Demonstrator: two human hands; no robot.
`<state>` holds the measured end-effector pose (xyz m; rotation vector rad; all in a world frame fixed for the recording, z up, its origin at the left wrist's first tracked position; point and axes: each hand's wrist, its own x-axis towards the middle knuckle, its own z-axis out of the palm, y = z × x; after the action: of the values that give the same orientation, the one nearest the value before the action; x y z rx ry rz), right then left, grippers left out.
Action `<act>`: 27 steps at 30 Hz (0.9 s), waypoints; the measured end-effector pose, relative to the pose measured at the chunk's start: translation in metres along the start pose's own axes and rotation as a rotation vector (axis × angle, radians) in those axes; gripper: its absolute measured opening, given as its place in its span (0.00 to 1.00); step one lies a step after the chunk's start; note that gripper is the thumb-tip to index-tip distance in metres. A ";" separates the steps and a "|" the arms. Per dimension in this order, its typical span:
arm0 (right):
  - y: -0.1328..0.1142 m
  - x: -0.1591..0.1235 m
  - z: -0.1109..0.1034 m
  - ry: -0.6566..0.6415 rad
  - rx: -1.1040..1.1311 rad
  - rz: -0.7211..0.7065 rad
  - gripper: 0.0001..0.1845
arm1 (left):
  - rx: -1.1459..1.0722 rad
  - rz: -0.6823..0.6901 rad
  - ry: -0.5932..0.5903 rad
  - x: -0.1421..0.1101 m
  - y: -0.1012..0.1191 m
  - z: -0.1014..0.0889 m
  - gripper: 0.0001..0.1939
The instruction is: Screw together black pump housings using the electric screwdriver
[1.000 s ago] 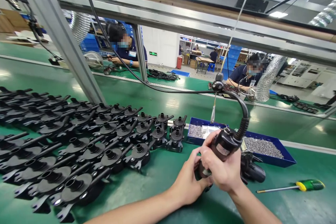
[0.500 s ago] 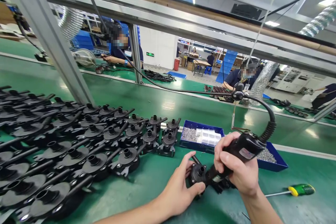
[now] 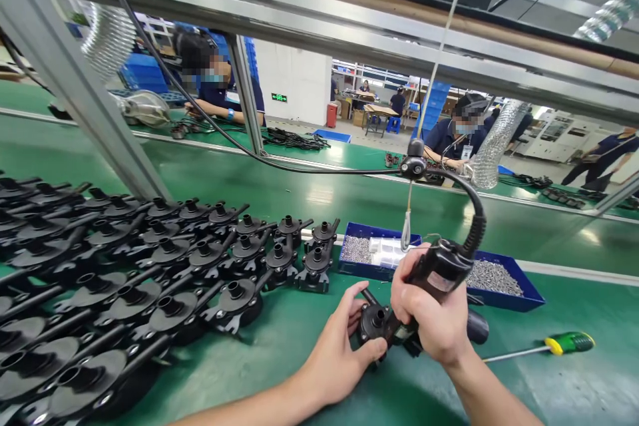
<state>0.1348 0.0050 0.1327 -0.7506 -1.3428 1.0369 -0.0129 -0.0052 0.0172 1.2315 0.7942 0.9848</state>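
My left hand (image 3: 344, 346) grips a black pump housing (image 3: 372, 321) from its left side, thumb in front and fingers behind. In my right hand (image 3: 434, 313) is a black corded electric screwdriver (image 3: 442, 266), tilted so that its lower end meets the right side of the housing. My fingers and the tool hide the bit and the point of contact. A cable leaves the tool's top and runs left past a hanging cord with a wire loop (image 3: 406, 231). Behind my right hand a black cylindrical part (image 3: 478, 326) shows partly.
Rows of similar black pump housings (image 3: 234, 296) fill the left of the green bench. Blue bins with small metal parts (image 3: 357, 249) and screws (image 3: 494, 277) stand behind my hands. A green-yellow screwdriver (image 3: 569, 343) lies right. A metal post (image 3: 94, 93) rises left; co-workers sit opposite.
The electric screwdriver swung right off the housing's top, uncovering it, then came back a little left and stands at its right side. My left hand kept its hold. The view shifted slightly.
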 end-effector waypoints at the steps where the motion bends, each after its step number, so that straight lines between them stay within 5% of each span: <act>1: -0.003 0.003 -0.001 -0.007 0.012 0.011 0.07 | 0.004 -0.002 -0.009 0.000 -0.001 -0.001 0.45; 8: -0.017 0.019 -0.015 0.125 -0.066 -0.194 0.07 | 0.022 -0.024 -0.053 0.000 -0.007 -0.002 0.48; 17: 0.000 0.025 -0.007 0.084 -0.112 -0.060 0.09 | -0.014 -0.050 -0.051 0.002 -0.006 0.000 0.46; 27: 0.008 0.021 -0.006 0.124 -0.100 -0.106 0.08 | -0.034 -0.033 -0.048 0.002 -0.005 0.000 0.46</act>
<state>0.1375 0.0279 0.1328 -0.7963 -1.3204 0.8314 -0.0111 -0.0042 0.0129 1.2053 0.7555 0.9356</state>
